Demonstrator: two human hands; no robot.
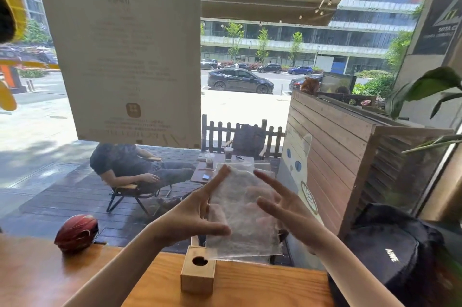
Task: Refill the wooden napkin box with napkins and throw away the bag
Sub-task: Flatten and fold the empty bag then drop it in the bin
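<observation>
A clear plastic bag (243, 216) is held upright in front of me, just above the wooden napkin box (198, 275). My left hand (192, 214) grips the bag's left edge, thumb in front and fingers stretched up along its side. My right hand (287, 209) is at the bag's right side with fingers spread; I cannot tell whether it touches the bag. The box stands on the wooden counter (262, 286), with a round finger hole in its front face. The bag hides the box's top opening. No napkins show clearly through the plastic.
A red bicycle helmet (76, 233) lies on the counter at the left. A black backpack (390, 254) sits at the right end. A window directly behind the counter carries a paper poster (125, 51). Outside, a person sits in a chair on a deck.
</observation>
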